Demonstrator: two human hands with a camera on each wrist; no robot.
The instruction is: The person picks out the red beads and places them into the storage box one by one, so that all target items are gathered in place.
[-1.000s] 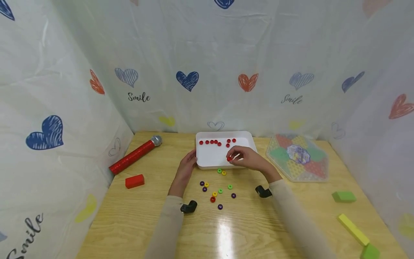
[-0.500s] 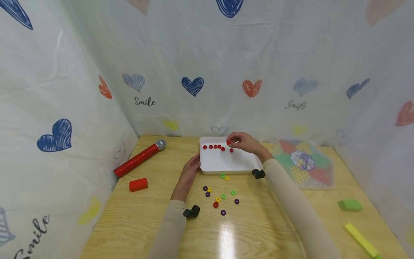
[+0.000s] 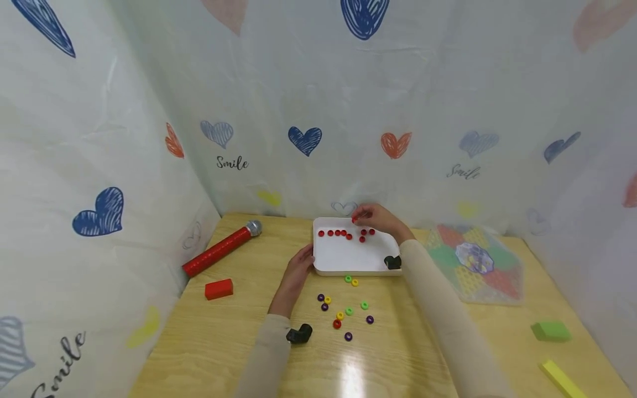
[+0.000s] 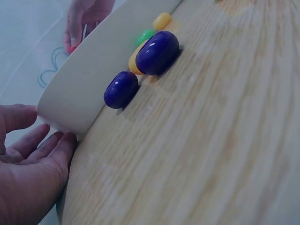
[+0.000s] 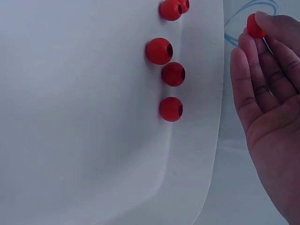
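Note:
A white tray (image 3: 343,257) stands at the back of the table with several red beads (image 3: 337,232) along its far side. My right hand (image 3: 379,218) is over the tray's back edge, pinching a red bead (image 5: 254,27) between thumb and fingertip; its other fingers are extended. My left hand (image 3: 294,271) rests beside the tray's left side, with relaxed fingers (image 4: 42,145) touching the outer wall near the front corner. In front of the tray lie loose purple beads (image 4: 157,53), yellow beads (image 3: 355,282), green beads (image 3: 365,305) and one red bead (image 3: 337,324).
A red microphone-like tube (image 3: 219,251) and a red block (image 3: 219,289) lie at the left. To the right are a clear bead box (image 3: 475,265), a green block (image 3: 551,331) and a yellow block (image 3: 562,378). A heart-printed curtain (image 3: 348,138) encloses the table's back and sides.
My right hand, pinching the red bead, has moved from the tray's front part to its back edge. My left hand stays at the tray's side. The head view has tilted upward.

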